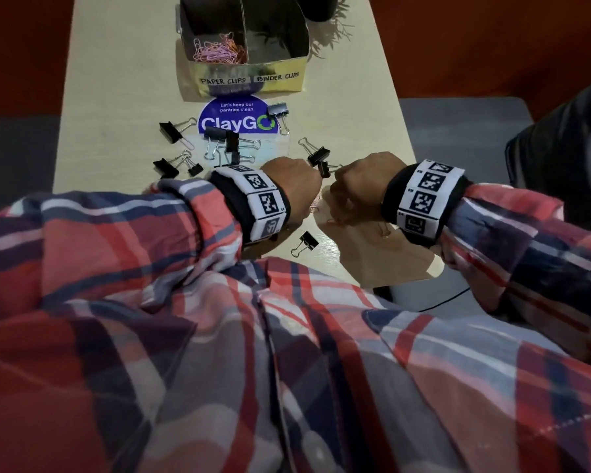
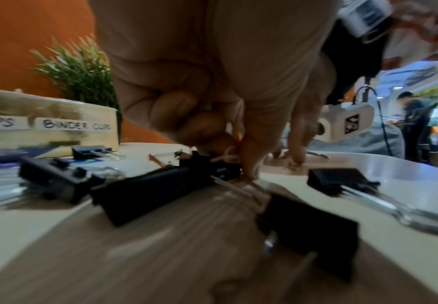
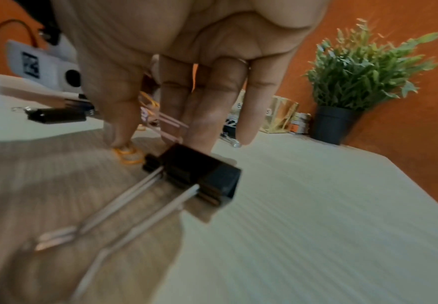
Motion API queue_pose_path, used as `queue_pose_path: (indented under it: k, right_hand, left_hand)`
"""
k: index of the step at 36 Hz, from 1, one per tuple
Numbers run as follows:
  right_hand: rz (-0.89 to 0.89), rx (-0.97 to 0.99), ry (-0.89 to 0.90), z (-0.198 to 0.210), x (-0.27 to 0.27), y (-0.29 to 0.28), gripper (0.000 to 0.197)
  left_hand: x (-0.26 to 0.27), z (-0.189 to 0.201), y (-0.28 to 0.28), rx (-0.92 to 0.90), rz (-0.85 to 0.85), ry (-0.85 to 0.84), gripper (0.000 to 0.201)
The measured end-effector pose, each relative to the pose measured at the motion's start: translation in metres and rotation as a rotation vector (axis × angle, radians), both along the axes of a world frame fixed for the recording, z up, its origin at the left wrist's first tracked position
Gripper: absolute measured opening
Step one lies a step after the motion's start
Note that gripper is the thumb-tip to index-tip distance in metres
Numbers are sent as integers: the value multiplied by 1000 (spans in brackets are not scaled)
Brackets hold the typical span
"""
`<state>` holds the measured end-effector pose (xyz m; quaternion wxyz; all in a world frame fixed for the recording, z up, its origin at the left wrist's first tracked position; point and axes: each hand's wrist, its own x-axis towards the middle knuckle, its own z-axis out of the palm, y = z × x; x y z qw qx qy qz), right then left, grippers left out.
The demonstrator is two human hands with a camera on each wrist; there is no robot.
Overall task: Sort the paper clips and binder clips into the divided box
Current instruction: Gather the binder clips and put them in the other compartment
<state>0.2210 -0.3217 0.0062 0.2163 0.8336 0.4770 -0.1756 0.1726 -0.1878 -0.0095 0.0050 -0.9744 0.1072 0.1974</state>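
Left hand (image 2: 212, 82) grip curled on paper clips (image 2: 225, 159), apparently, right hand (image 3: 186, 61) fingers straight, touching table (image 3: 316, 205)

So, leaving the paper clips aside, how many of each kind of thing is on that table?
Binder clips: 9, all black, loose
Divided box: 1
Potted plant: 1
Round sticker: 1
Total: 12
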Motion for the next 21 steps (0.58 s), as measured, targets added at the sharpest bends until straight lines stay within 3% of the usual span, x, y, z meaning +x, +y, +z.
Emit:
queue_pose_path:
  k: [3, 7, 16, 21]
  right_hand:
    - [100, -44, -17, 2, -5, 4, 34]
    - [136, -82, -28, -1, -7, 8, 26]
    - [-134, -96, 84, -3, 9, 29, 16]
    - [-142, -54, 71, -5, 13, 34, 23]
  left_hand:
    - [4, 5, 3, 21, 58, 50, 14]
    - [6, 9, 9, 22, 103, 82, 16]
    - [8, 8, 19, -40, 157, 130, 20]
    - [4, 5, 28, -82, 175, 108, 18]
